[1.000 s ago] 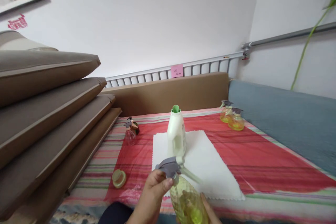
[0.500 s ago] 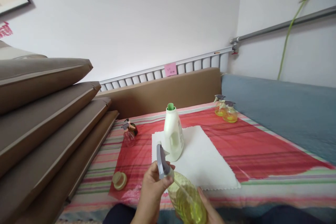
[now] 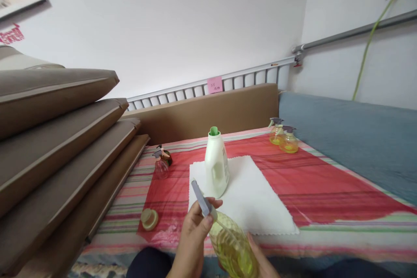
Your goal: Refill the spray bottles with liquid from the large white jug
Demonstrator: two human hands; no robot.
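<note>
My left hand (image 3: 193, 235) is closed around the collar of a grey trigger spray head (image 3: 201, 200), thumb on the near side. The head sits at the mouth of a clear, dimpled spray bottle (image 3: 232, 245) holding yellow liquid, its dip tube inside. My right hand (image 3: 260, 257) grips the bottle's body from the right; its other fingers are mostly hidden. The bottle tilts, its mouth toward the upper left. Just beyond stands an uncapped white jug (image 3: 215, 165) on a white cloth (image 3: 257, 200), with a green piece (image 3: 214, 130) in its mouth.
A pale round cap (image 3: 149, 219) lies on the red sheet (image 3: 312, 178) at left. Two spray bottles with yellow liquid (image 3: 288, 142) stand at back right. A pink spray bottle (image 3: 160, 167) and a dark one (image 3: 167, 157) are at back left. Stacked brown cushions (image 3: 71, 147) border the left.
The spray head has turned, its nozzle end now leaning further left and its trigger less visible. Both hands keep hold of the bottle. The view has shifted slightly.
</note>
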